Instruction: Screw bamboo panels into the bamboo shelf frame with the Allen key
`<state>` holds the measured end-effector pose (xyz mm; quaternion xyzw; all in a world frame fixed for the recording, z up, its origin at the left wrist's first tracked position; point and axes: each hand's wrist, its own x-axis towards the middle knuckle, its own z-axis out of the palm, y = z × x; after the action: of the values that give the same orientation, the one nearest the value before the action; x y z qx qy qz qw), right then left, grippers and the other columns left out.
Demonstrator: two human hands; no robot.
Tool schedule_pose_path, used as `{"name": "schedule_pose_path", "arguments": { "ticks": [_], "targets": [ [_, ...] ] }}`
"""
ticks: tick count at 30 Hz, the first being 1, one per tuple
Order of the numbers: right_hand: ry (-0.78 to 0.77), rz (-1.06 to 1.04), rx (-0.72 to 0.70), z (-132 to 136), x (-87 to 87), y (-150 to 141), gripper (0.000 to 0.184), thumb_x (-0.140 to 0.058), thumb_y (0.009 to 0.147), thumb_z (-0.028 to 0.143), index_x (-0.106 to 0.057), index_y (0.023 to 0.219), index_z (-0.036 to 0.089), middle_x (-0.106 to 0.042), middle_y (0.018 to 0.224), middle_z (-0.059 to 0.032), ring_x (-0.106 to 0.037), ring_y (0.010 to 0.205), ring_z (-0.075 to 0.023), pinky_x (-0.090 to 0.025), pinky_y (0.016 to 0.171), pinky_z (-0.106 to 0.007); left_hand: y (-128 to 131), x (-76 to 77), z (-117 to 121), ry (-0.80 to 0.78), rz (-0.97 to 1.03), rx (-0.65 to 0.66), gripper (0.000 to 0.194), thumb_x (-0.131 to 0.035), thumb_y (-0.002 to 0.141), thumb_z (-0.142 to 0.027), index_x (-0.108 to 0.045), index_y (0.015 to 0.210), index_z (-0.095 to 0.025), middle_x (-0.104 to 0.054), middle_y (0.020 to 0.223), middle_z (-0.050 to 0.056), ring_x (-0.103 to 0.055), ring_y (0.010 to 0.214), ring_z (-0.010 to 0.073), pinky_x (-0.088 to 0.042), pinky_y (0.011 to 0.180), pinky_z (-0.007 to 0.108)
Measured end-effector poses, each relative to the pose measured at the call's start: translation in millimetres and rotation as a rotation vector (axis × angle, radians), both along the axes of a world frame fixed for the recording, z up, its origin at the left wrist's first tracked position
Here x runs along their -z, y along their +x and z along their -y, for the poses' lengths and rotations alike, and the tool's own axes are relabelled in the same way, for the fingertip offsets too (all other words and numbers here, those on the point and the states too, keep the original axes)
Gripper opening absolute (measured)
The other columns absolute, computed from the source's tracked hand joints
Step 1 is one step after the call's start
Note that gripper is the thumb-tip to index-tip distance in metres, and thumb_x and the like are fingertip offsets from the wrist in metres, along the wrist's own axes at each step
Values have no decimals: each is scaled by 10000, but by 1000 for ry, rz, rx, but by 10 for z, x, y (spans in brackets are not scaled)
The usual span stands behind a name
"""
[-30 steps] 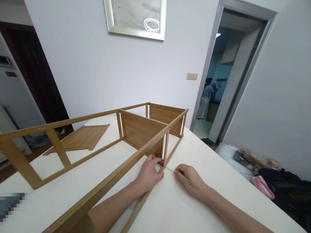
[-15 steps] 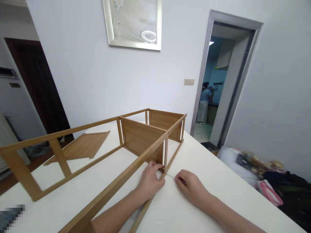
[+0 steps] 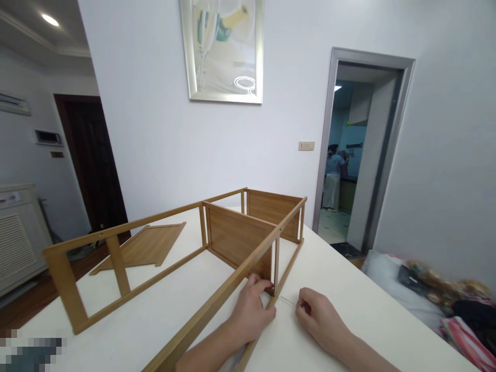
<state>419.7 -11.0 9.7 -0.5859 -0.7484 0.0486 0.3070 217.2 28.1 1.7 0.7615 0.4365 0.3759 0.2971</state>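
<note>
A wooden shelf frame lies on its side on a white table. Two upright panels divide it; the nearer panel stands just beyond my hands. My left hand is closed on the frame's lower rail at the foot of that panel. My right hand rests on the table beside it, fingers pinched on a thin metal tool whose tip points at the rail joint.
A loose wooden panel lies on the table behind the frame. A doorway at the right shows a person standing in another room. Clothes and bags are piled at the right. A white cabinet stands at the left.
The view has tilted up and shifted, showing more wall and ceiling. Both hands stay at the same joint of the frame.
</note>
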Motion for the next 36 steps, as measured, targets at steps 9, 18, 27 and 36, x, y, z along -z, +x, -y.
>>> {"name": "schedule_pose_path", "arguments": {
  "ticks": [9, 18, 27, 36],
  "targets": [
    [147, -287, -74, -81, -208, 22, 256, -436, 900, 377, -470, 689, 235, -587, 674, -17, -519, 590, -162, -435, 552, -294, -51, -188, 10, 16, -60, 2, 327, -700, 666, -249, -701, 989, -197, -603, 966, 46, -574, 792, 187, -489, 787, 336],
    [285, -653, -122, -173, -1007, -125, 343, -651, 790, 478, -508, 616, 218, -691, 823, -70, -619, 678, -182, -506, 591, -303, -118, -981, 7, 426, 161, -271, 226, -623, 786, -233, -609, 1011, -223, -617, 984, 41, -594, 907, 199, -497, 832, 339],
    [565, -890, -134, -237, -1501, -424, 263, -717, 786, 439, -629, 803, 191, -670, 709, -20, -603, 529, -128, -539, 531, -277, 8, -1353, -325, 757, -85, -83, 675, -762, 702, -402, -492, 1297, -233, -570, 1300, 99, -397, 1323, 333, -183, 1147, 565],
    [735, -780, -47, -298, -1028, -300, 123, -651, 868, 317, -638, 929, 211, -668, 883, -39, -596, 616, -115, -546, 549, -268, 193, -1368, -289, 734, -103, -136, 317, -611, 857, -328, -626, 1170, -279, -597, 1041, 59, -537, 1037, 242, -379, 925, 414]
  ]
}}
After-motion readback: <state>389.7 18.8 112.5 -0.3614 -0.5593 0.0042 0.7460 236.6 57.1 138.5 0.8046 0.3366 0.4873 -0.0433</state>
